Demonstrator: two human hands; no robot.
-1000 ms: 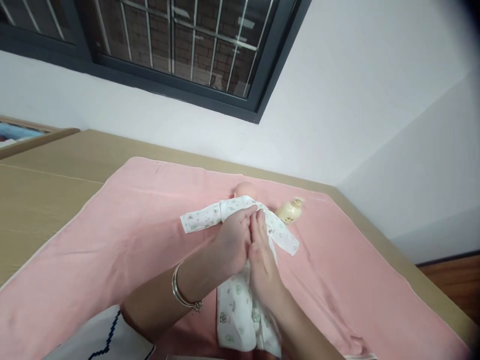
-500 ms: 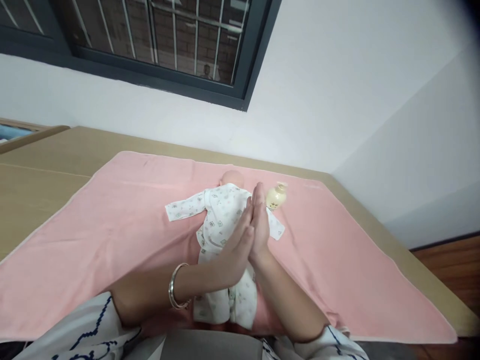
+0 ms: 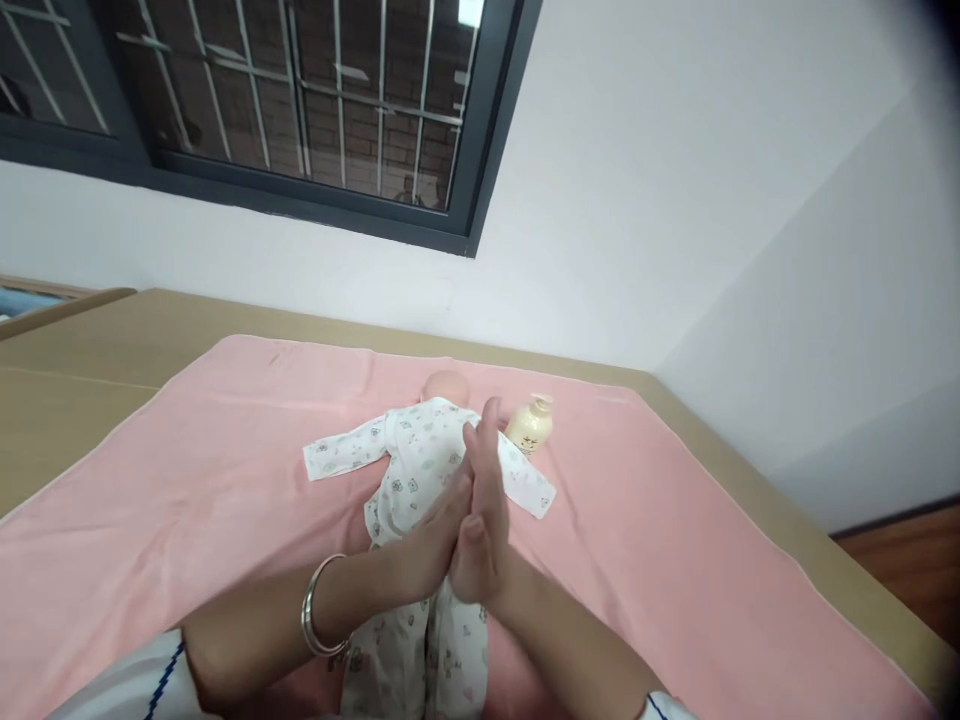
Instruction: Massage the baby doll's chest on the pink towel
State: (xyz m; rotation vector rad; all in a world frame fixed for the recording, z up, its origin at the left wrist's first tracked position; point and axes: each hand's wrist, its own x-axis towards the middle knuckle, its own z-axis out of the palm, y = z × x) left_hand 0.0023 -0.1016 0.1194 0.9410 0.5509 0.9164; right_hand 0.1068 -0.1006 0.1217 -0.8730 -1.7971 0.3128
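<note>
- Doll (image 3: 416,465), head view (only one): lies centre on the pink cloth (image 3: 637,560), head (image 3: 446,386) at far end, legs toward near edge, arms spread L & R. Face up or down: can't tell.
- Hands: L hand (image 3: 431,550) & R hand (image 3: 484,520) together, palm to palm over doll's torso, fingers mostly straight, pointing far. Nothing visible btwn palms; can't tell if there's a thin film of anything. Contact w/ doll: can't tell either.
- Step in hand: prob. a palm-on-palm press or rub, doll not gripped.
- Next move, my read: any work on doll calls for parting the palms first, then a light, flat touch.
- Outfit (image 3: 420,440): white, small scattered prints, looks like soft thin knit; long sleeves lie flat, legs partly behind forearms.
- Bottle (image 3: 531,425): pale cream, rounded, glossy, dark marks on front, narrower top; just beyond R sleeve, touching or not unclear.
- Cloth: matte, soft-looking, pale edging, shallow creases, rounded far corners; spread on tan smooth-looking table (image 3: 105,340).
- Bracelet (image 3: 309,610): shiny silver-toned metal ring on L wrist.
</note>
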